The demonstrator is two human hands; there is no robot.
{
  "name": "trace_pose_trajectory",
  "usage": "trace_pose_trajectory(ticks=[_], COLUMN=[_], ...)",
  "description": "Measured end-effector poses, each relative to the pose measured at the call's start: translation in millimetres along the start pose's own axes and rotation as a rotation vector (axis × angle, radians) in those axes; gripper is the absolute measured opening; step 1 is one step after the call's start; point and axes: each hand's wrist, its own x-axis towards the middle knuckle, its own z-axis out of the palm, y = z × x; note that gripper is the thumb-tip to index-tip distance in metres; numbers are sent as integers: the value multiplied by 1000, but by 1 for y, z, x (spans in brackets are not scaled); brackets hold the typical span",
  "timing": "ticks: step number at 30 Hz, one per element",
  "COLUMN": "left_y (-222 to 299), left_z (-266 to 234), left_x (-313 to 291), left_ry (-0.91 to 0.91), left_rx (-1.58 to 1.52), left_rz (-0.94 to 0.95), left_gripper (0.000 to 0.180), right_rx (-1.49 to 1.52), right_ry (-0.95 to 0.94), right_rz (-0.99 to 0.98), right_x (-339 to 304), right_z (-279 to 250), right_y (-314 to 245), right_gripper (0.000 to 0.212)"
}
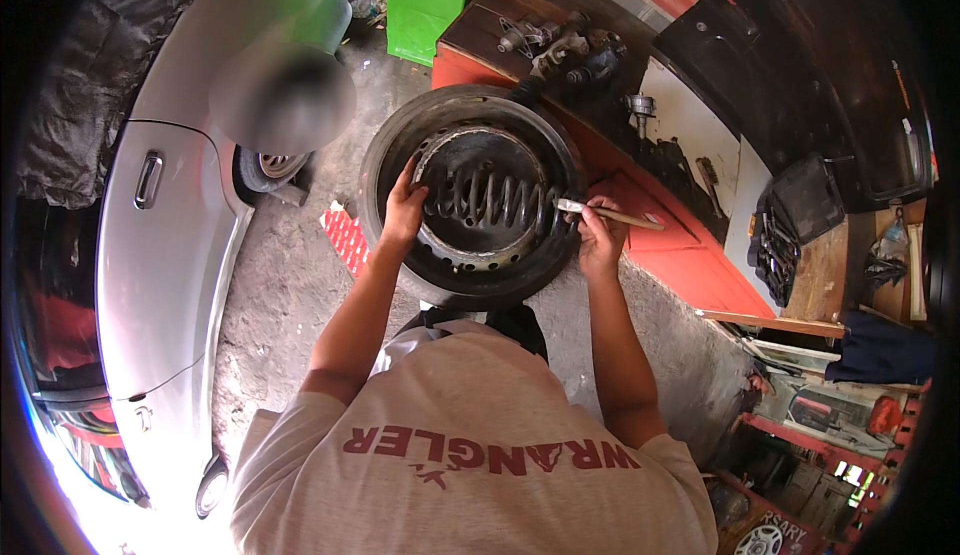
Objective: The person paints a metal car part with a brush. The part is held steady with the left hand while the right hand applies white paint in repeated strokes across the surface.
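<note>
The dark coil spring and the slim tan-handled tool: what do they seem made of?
The dark coil spring: probably steel, dull-finished, judging by its thick, regular windings. The slim tan-handled tool: handle likely matt wood, by its colour; its pale band could be metal.

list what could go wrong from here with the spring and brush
The spring might slip against the wheel if the left hand, gripping one end, loosens. The brush in the right hand is at the other end; if it's wet, which I can't tell, it could drip onto the wheel below.
</note>
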Motion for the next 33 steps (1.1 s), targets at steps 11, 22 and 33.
trace_pose_trajectory(ticks=[11, 22, 33], left_y=[11, 31, 34], left_z=[10, 26, 29], left_x=[-15, -16, -23], left_ry=[7, -59, -63], left_rx=[546, 652, 690], left_rz=[-18, -41, 4], left_gripper=[90, 79, 83], right_rx=[-228, -984, -1075], right_ry=[9, -470, -613], right_rz=[14, -340, -424], right_x=[-26, 19, 23], right_z=[-3, 44, 47], right_y=[0, -11, -7], right_gripper=[15, 11, 11])
